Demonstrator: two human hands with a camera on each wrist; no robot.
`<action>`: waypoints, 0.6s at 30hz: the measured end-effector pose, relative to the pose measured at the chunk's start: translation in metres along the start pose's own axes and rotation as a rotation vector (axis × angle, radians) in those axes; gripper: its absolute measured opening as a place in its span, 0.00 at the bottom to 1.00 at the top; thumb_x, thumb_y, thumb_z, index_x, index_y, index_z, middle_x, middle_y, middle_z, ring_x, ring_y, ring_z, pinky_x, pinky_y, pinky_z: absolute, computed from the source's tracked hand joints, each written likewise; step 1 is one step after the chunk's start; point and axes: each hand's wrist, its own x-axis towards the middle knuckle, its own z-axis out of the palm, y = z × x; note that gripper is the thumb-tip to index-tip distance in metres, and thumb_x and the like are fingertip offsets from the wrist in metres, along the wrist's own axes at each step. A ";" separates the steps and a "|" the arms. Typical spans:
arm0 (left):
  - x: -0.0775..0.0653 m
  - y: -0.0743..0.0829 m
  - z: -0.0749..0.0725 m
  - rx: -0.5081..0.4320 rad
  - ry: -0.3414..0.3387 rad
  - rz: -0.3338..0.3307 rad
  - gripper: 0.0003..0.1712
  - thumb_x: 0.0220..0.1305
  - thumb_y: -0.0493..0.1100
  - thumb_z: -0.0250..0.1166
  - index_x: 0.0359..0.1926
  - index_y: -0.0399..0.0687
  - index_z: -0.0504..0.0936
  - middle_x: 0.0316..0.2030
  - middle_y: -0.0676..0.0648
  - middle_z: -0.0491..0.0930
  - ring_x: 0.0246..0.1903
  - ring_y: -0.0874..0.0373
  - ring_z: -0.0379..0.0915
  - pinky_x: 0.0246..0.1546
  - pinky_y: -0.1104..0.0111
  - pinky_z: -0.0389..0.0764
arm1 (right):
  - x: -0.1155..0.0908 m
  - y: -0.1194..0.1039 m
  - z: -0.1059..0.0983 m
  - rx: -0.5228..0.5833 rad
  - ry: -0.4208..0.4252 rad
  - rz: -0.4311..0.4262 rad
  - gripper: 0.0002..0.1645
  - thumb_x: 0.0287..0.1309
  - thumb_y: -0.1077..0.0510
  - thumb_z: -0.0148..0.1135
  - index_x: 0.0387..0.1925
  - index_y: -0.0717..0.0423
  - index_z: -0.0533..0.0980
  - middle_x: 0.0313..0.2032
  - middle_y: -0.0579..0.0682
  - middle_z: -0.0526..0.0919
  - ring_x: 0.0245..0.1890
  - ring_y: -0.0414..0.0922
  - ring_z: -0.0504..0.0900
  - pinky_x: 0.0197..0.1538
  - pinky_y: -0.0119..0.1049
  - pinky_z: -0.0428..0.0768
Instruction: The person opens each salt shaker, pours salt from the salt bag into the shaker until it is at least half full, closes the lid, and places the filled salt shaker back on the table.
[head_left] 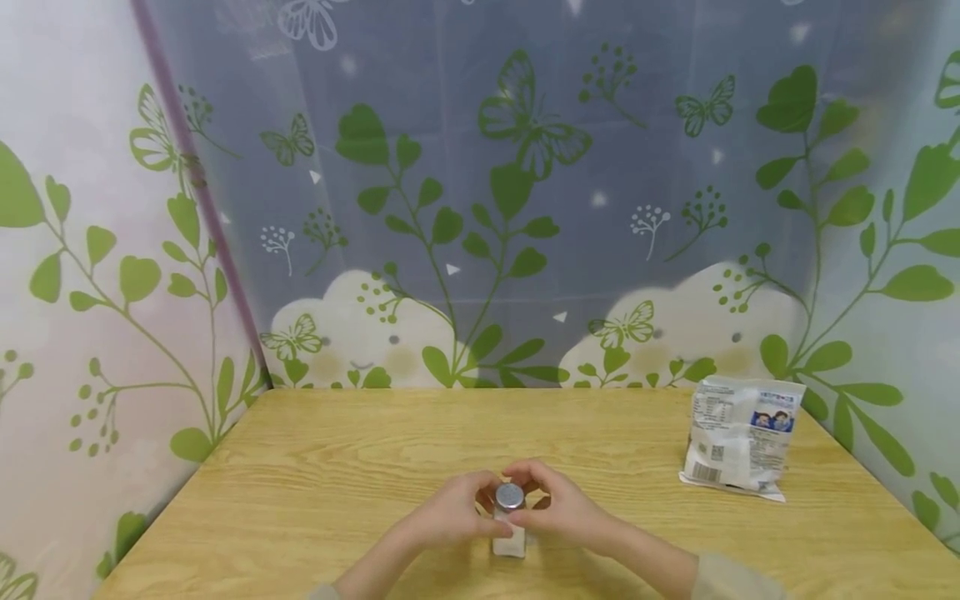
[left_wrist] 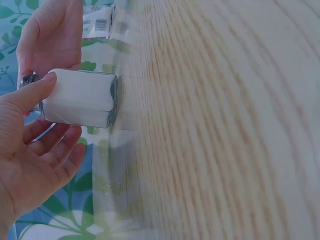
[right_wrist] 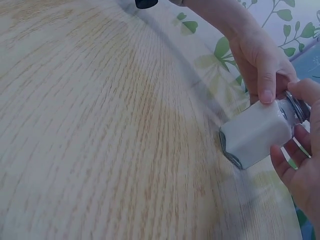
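Observation:
A small square glass salt shaker [head_left: 510, 540] with a silver metal cap [head_left: 510, 497] and white filling stands upright at the table's front middle, between both hands. From the left side, my left hand [head_left: 456, 510] holds it, the thumb lying across the glass just below the neck, as the left wrist view shows. My right hand [head_left: 564, 507] grips it around the cap and neck from the other side, seen close in the right wrist view, where the shaker [right_wrist: 260, 134] appears tilted. Whether its base touches the table cannot be told.
A white printed packet [head_left: 742, 437] stands toward the back right of the wooden table [head_left: 360, 442]. Patterned curtains with green leaves and butterflies [head_left: 532, 125] enclose the back and both sides. Part of a dark object [right_wrist: 146, 3] shows at the right wrist view's top edge.

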 end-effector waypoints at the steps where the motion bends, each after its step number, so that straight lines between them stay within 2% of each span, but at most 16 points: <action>1: 0.000 0.000 0.000 0.000 -0.002 -0.001 0.19 0.47 0.44 0.72 0.41 0.49 0.78 0.32 0.57 0.76 0.35 0.61 0.72 0.35 0.69 0.73 | 0.000 0.000 -0.001 0.009 -0.010 -0.002 0.28 0.57 0.58 0.63 0.56 0.63 0.67 0.46 0.55 0.73 0.46 0.46 0.71 0.42 0.35 0.75; 8: 0.000 0.000 0.001 0.007 0.007 -0.002 0.18 0.47 0.45 0.72 0.40 0.49 0.78 0.31 0.58 0.76 0.34 0.62 0.72 0.34 0.69 0.73 | -0.001 -0.001 0.000 0.027 -0.017 0.004 0.22 0.58 0.60 0.60 0.54 0.62 0.70 0.46 0.55 0.74 0.46 0.48 0.71 0.43 0.34 0.75; 18: 0.000 -0.001 0.001 -0.003 0.005 -0.002 0.19 0.47 0.44 0.73 0.41 0.48 0.78 0.31 0.58 0.76 0.35 0.62 0.72 0.35 0.70 0.73 | -0.001 -0.002 0.002 0.023 0.010 0.027 0.24 0.56 0.59 0.63 0.52 0.62 0.69 0.44 0.54 0.74 0.45 0.48 0.71 0.42 0.35 0.75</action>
